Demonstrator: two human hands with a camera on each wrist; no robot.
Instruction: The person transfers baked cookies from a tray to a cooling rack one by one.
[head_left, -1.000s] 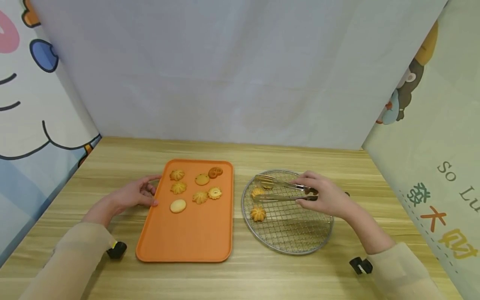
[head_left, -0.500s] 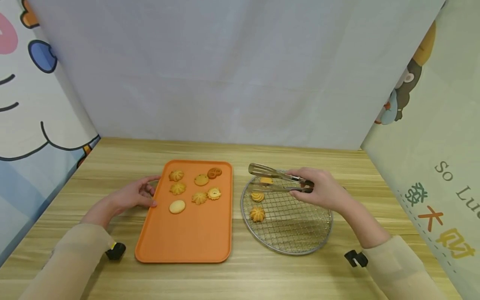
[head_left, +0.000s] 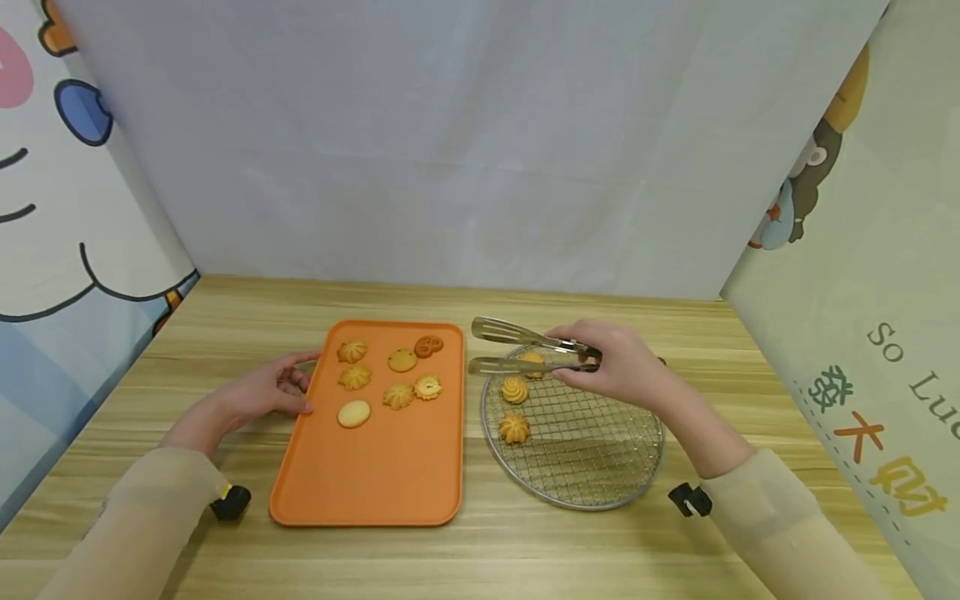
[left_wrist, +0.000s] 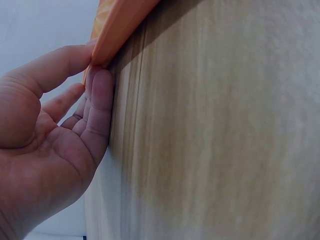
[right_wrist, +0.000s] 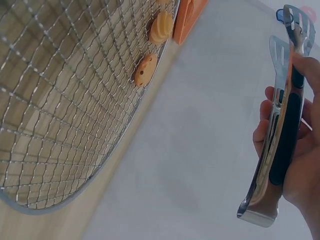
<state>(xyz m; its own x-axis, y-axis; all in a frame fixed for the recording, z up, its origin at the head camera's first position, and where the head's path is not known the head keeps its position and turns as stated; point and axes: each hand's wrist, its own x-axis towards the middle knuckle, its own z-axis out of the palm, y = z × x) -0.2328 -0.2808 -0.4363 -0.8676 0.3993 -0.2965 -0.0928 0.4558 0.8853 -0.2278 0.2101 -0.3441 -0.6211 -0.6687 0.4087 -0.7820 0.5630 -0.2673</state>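
My right hand [head_left: 618,362] grips a pair of metal tongs [head_left: 513,333] by dark handle parts. The tongs' arms stand apart with nothing between them, their tips just beyond the tray's right edge. Behind them, partly covered, a chocolate-chip cookie [right_wrist: 145,70] lies on a round wire rack [head_left: 592,467]. A swirl cookie [head_left: 514,390] and a flower-shaped cookie [head_left: 514,428] lie along the rack's left side. My left hand [head_left: 262,390] pinches the left rim of an orange tray [head_left: 367,483]; the left wrist view shows thumb and fingers at its edge [left_wrist: 112,42].
Several cookies lie on the tray's upper half, among them a pretzel-shaped one [head_left: 428,346] and a smooth oval one [head_left: 354,413]. A wooden tabletop [head_left: 525,558] carries everything. A pale cloth [head_left: 480,167] hangs behind, with printed panels at both sides.
My right hand has raised the tongs off the rack and moved them left toward the tray, uncovering the swirl cookie. The left hand and tray keep their places.
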